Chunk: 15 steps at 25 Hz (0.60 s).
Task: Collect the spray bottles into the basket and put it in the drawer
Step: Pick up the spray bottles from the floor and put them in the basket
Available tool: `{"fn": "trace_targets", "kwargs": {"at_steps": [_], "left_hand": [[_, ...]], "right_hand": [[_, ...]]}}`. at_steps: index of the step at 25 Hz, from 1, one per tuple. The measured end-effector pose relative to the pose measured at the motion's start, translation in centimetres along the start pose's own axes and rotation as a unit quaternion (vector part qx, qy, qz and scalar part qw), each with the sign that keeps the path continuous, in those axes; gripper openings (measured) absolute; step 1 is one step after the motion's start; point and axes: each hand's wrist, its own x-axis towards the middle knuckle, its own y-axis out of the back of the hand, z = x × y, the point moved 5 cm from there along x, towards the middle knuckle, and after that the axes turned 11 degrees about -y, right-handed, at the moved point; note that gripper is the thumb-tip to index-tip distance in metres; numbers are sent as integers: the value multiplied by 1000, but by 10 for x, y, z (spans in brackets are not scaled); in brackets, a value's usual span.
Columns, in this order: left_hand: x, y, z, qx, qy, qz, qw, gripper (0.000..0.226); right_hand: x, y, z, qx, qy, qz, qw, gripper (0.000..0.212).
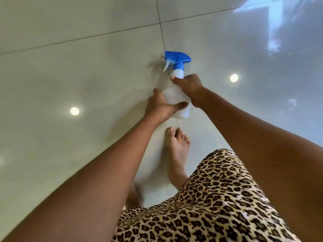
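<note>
Early going, I judge: one white spray bottle [175, 96] with a blue trigger is held just beyond the bare foot [178, 147], left hand [161, 106] curled round its base, right hand [191, 86] gripping its shoulder; basket and drawer are out of view

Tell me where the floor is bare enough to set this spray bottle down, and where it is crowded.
Bare floor lies left of the left hand, around the round light reflection, and beyond the spray bottle past the grout line. Right of the right hand it is bare too. Crowded: below the bottle, by the foot and leopard-print garment.
</note>
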Motion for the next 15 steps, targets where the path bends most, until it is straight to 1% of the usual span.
{"fn": "trace_targets", "kwargs": {"at_steps": [2, 4, 9, 12, 14, 15], "left_hand": [[-20, 17, 11, 6, -13, -5, 1000, 77], [-39, 34, 26, 9, -23, -8, 1000, 80], [-142, 97, 74, -14, -52, 27, 998, 89], [-229, 129, 96, -63, -48, 49, 996, 92], [-283, 144, 109, -99, -52, 78, 991, 93], [-318, 154, 114, -118, -55, 98, 987, 92]], "right_hand": [[-27, 3, -5, 2, 15, -5, 1000, 44], [-57, 8, -16, 12, 33, -11, 999, 37], [-191, 24, -52, -11, 119, -35, 992, 37], [-282, 31, -61, -66, 171, -73, 980, 46], [-344, 34, -68, -120, 225, -76, 964, 53], [-385, 34, -68, -155, 262, -70, 950, 54]]}}
